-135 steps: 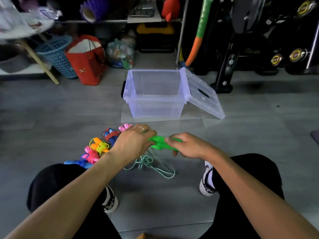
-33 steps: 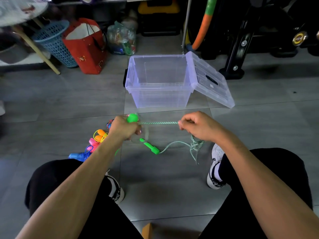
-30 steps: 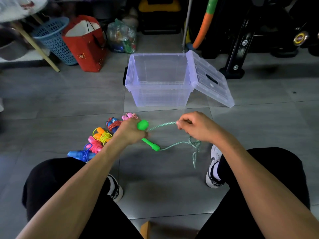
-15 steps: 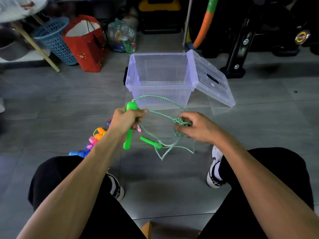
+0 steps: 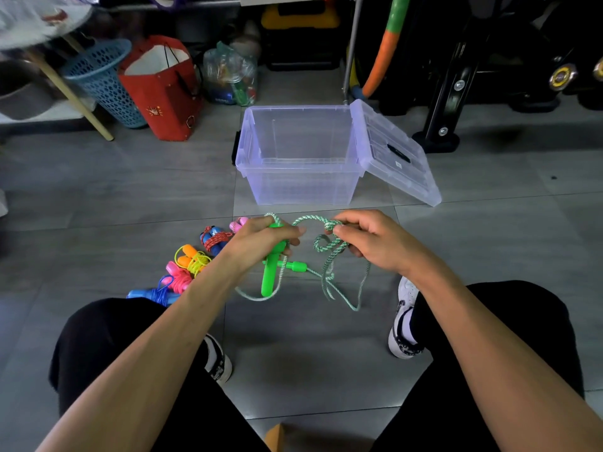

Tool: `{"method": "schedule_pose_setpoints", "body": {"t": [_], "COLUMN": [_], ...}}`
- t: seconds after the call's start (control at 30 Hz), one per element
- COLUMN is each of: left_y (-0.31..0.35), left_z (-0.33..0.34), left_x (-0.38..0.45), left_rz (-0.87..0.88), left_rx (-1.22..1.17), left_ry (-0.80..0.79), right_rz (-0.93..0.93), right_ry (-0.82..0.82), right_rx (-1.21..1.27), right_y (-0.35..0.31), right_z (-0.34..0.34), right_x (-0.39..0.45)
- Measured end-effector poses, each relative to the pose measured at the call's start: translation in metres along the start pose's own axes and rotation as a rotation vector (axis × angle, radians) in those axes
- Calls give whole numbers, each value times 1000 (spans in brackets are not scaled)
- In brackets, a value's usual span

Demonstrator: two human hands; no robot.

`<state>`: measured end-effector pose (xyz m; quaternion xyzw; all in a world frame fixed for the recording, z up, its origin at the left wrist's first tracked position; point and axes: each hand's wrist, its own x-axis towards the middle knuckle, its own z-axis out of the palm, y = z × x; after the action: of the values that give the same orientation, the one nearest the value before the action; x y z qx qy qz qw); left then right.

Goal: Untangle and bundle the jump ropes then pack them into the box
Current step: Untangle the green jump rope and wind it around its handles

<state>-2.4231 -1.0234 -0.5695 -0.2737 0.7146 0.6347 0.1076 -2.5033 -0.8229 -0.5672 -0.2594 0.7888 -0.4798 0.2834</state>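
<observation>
A: What's changed vs half a sec ago?

B: The big loop of green rope (image 5: 329,247) that arched up in front of the box (image 5: 300,184) has dropped. It's now a short arc btwn the two hands, w/ a knotty coil at the right one. The hands sit a bit closer together. Box, lid (image 5: 396,158) and the bundled ropes haven't moved.

A: Hand poses?

B: Left hand (image 5: 261,244): grip closed round one green handle (image 5: 270,275), held roughly upright, lower end pointing at the floor (image 5: 98,190); some rope turns run under the fingers too. Right hand (image 5: 368,243): thumb and fingertips pinch the rope at the twisted bit, other fingers curled. Both forearms reach fwd over the knees.

A: Where's the rest of that rope?

B: The second green handle (image 5: 293,266) lies flat on the floor just below the left hand, and slack strands hang and trail down btwn the hands to the tiles.

A: Room to move?

B: Open box sits just beyond the hands, lid leaning open off its right edge. Bare grey tile on either side of the box and btwn the shoes. At the left, near the left wrist, a row of bundles: red-wrapped blue (image 5: 213,238), yellow w/ orange handles (image 5: 192,257), pink (image 5: 177,277), blue (image 5: 153,293), plus a pink bit (image 5: 239,222) right by the knuckles. Back edge is crowded: red bag (image 5: 163,93), blue basket (image 5: 101,79), black gym gear (image 5: 473,76).
</observation>
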Motion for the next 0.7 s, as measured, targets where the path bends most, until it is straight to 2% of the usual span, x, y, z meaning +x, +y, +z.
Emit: {"method": "schedule_pose_setpoints", "body": {"t": [0.03, 0.13, 0.2, 0.27, 0.33, 0.4, 0.5, 0.6, 0.7], "left_y": [2, 2, -3, -4, -1, -3, -7, -4, -3], "left_z": [-2, -3, -4, -3, 3, 12, 21, 22, 22], "left_x": [-1, -7, -8, -11, -15, -15, -13, -13, -11], "left_rz": [-12, -52, 49, 257, 477, 602, 630, 541, 535], "left_rx": [114, 656, 793, 631, 449, 414, 412, 285, 251], "left_ry": [26, 70, 130, 212, 197, 161, 188, 163, 190], "right_rz": [-16, -51, -58, -60, -53, -46, -48, -29, -5], "right_ry": [3, 27, 48, 30, 6, 0, -24, -44, -49], "right_rx": [-21, -63, -61, -73, -78, -61, -89, -78, -73], "right_y": [0, 1, 0, -1, -3, -6, -6, -5, -5], "right_z": [-1, -2, -2, -1, 2, 5, 8, 10, 10], "right_x": [-1, -4, -5, -5, -3, -1, 1, 1, 2]}}
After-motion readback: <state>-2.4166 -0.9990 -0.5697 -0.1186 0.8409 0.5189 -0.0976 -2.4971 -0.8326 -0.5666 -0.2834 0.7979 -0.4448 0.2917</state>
